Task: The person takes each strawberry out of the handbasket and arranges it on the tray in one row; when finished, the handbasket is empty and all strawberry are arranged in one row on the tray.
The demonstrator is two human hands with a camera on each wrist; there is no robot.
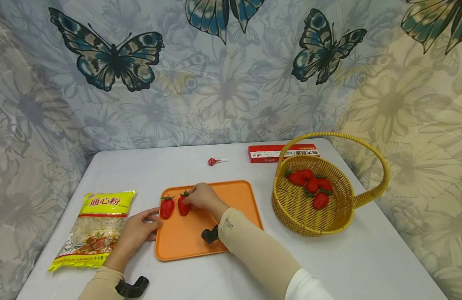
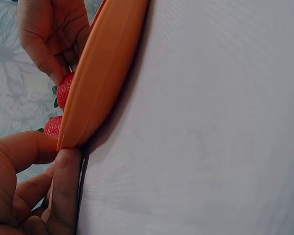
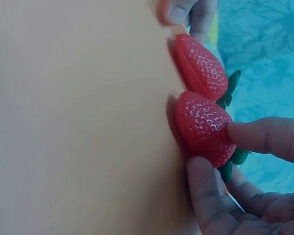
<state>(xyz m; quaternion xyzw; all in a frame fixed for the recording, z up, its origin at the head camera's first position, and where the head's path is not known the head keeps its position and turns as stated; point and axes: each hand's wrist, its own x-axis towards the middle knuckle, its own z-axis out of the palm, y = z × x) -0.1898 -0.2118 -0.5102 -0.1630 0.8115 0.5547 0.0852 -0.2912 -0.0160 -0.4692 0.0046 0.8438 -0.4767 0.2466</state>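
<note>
An orange tray (image 1: pixel 231 200) lies on the white table, with two red strawberries on its left part. My right hand (image 1: pixel 204 198) pinches the inner strawberry (image 1: pixel 183 205) between thumb and fingers; in the right wrist view this strawberry (image 3: pixel 204 127) touches the tray's surface. Beside it, nearer the tray's left edge, sits the other strawberry (image 1: pixel 166 207), its green leaves toward the back. My left hand (image 1: pixel 139 227) grips the tray's left edge. In the left wrist view the thumb lies on the rim (image 2: pixel 71 139) and a finger is under it.
A yellow wicker basket (image 1: pixel 287 212) with a tall handle stands on the right, holding several strawberries (image 1: pixel 312 185). Behind it lies a red and white box (image 1: pixel 262 154). A red lollipop (image 1: pixel 212 161) is at the back middle. On the left lies a yellow pasta bag (image 1: pixel 96 233).
</note>
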